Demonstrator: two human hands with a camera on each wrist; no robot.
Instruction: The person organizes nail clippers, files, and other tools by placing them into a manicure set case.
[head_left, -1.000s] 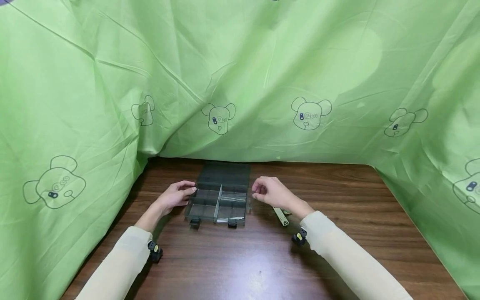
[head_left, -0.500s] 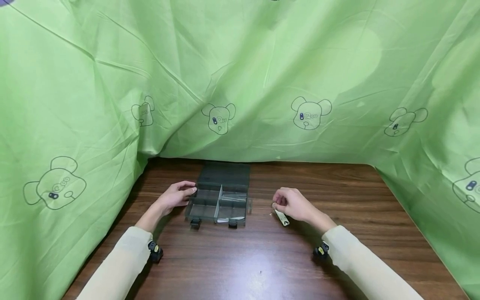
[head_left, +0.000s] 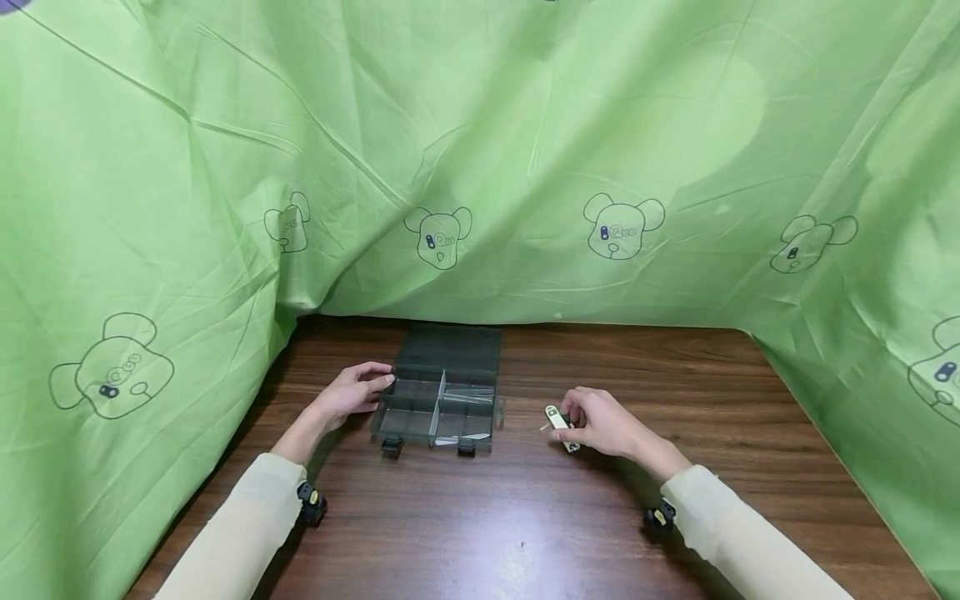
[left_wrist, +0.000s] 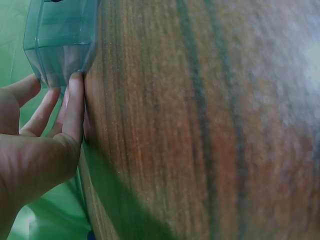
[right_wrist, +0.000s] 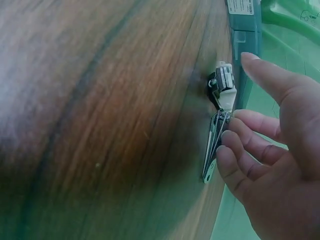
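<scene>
A see-through dark grey compartment box (head_left: 405, 421) lies on the table with its lid (head_left: 450, 346) laid back. My left hand (head_left: 351, 393) holds the box's left end, thumb at the rim and fingertips lower on the wall, as the left wrist view shows. Slim pale pieces (head_left: 461, 439) lie in the right-hand compartments. To the right of the box, my right hand (head_left: 603, 423) is around a nail clipper (head_left: 555, 415). In the right wrist view its fingertips are right at the metal clipper (right_wrist: 212, 147), with the thumb (right_wrist: 260, 67) apart from it.
Two black latches (head_left: 392, 447) stick out at the box's front edge. A green curtain (head_left: 510, 167) with bear outlines surrounds the brown wooden table (head_left: 450, 525) at the back and sides. A small pale sliver (head_left: 544, 428) lies beside the clipper.
My right hand has moved from beside the box, rightward and nearer to me, to the nail clipper. My left hand and the box have stayed in place.
</scene>
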